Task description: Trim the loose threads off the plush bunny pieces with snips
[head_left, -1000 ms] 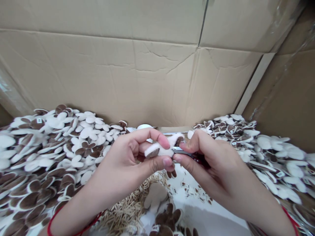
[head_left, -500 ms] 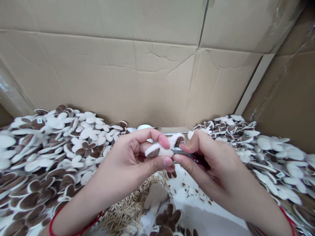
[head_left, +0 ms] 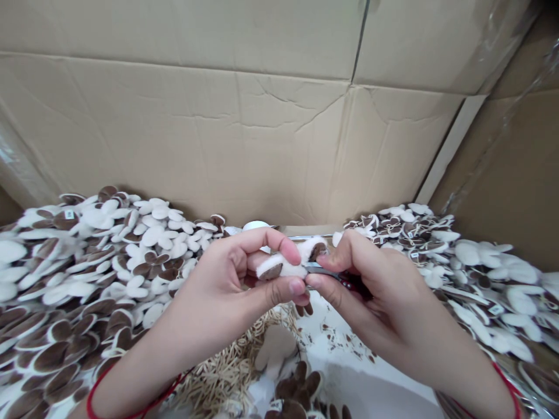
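Note:
At the centre, my left hand pinches a small white and brown plush piece between thumb and fingers. My right hand grips a slim tool with a grey metal tip and a dark red body, mostly hidden in the palm; its exact kind cannot be made out. The metal tip meets the right side of the plush piece, and my right thumb and forefinger are close around it. Part of another brown plush piece shows just below my left fingertips.
Plush pieces lie in a large heap at left and another at right. Below my hands are tangled cream cords, brown plush shapes and a white surface with small scraps. A cardboard wall rises behind.
Both hands keep nearly the same hold and place. The metal tip looks slightly shifted at the plush piece; little else differs.

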`<state>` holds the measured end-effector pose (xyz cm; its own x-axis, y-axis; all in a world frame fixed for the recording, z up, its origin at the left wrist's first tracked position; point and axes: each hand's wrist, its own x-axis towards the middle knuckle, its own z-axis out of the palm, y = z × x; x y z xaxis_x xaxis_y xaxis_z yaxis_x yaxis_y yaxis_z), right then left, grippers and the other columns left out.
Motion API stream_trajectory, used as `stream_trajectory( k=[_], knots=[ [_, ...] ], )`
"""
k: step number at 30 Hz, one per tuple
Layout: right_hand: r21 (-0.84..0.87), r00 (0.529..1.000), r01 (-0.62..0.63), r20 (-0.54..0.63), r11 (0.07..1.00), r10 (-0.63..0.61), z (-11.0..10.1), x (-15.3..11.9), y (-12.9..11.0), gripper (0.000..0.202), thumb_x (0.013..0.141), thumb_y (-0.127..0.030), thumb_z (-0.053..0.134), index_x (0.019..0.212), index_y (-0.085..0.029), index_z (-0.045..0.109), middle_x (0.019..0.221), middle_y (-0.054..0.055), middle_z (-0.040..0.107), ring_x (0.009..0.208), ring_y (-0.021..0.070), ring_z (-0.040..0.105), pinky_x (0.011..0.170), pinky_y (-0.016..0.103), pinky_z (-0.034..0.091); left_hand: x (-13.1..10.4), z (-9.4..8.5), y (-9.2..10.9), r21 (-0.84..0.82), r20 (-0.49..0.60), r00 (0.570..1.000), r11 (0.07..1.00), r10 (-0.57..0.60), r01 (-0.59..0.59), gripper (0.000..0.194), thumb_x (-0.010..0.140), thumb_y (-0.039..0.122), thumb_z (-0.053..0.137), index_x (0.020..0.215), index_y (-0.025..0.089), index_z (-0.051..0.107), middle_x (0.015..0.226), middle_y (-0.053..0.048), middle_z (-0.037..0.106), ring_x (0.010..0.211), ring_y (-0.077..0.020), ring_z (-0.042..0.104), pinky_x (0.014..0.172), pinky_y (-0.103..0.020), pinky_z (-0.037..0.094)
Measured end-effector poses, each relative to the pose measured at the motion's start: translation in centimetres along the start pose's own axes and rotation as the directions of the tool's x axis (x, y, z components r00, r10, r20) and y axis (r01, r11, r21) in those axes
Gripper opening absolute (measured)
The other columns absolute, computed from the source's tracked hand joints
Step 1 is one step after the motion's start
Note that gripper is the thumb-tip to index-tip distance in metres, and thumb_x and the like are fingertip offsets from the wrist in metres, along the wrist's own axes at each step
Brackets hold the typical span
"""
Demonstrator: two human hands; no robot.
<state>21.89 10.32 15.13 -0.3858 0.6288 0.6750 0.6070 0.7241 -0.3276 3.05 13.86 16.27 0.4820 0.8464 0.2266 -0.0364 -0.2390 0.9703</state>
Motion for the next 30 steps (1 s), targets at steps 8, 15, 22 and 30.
stream_trajectory(
  k=[8,15,22,30],
  knots=[
    [0.022,1.000,-0.009,0.022,1.000,0.009,-0.02,0.24,0.13,0.016,0.095,-0.015,0.052,0.081,-0.020,0.045,0.062,-0.009,0.040,0.050,0.0082,0.035,0.048,0.023,0.027,-0.12,0.14,-0.22,0.003,0.012,1.000,1.000,0.009,-0.009,0.018,0.076,0.010,0.074,0.082,0.020,0.060,0.067,0.006,0.074,0.064,-0.0071,0.071,0.060,-0.009,0.054],
    [0.025,0.999,-0.013,0.036,1.000,0.012,-0.05,0.13,-0.04,0.016,0.095,-0.016,0.051,0.080,-0.020,0.045,0.062,-0.008,0.041,0.049,0.0082,0.034,0.048,0.024,0.026,0.08,0.06,-0.19,0.008,0.014,1.000,1.000,0.003,-0.003,0.019,0.076,0.010,0.075,0.081,0.019,0.059,0.067,0.006,0.073,0.064,-0.0072,0.071,0.060,-0.009,0.054],
    [0.014,0.999,-0.015,0.036,1.000,0.014,0.00,0.21,0.03,0.018,0.095,-0.016,0.051,0.080,-0.020,0.044,0.062,-0.008,0.041,0.049,0.0082,0.034,0.048,0.024,0.025,-0.03,0.01,-0.18,0.025,0.015,1.000,1.000,-0.002,0.001,0.018,0.076,0.010,0.074,0.082,0.019,0.060,0.066,0.006,0.073,0.064,-0.0075,0.071,0.061,-0.010,0.055],
    [0.010,0.999,-0.010,0.036,1.000,0.009,-0.06,0.14,-0.02,0.019,0.095,-0.016,0.051,0.079,-0.021,0.043,0.062,-0.008,0.040,0.049,0.0085,0.034,0.048,0.024,0.025,-0.08,0.10,-0.14,0.037,0.012,1.000,0.999,-0.011,0.010,0.017,0.076,0.013,0.075,0.082,0.019,0.060,0.068,0.005,0.073,0.065,-0.0090,0.071,0.061,-0.012,0.055]
  ],
)
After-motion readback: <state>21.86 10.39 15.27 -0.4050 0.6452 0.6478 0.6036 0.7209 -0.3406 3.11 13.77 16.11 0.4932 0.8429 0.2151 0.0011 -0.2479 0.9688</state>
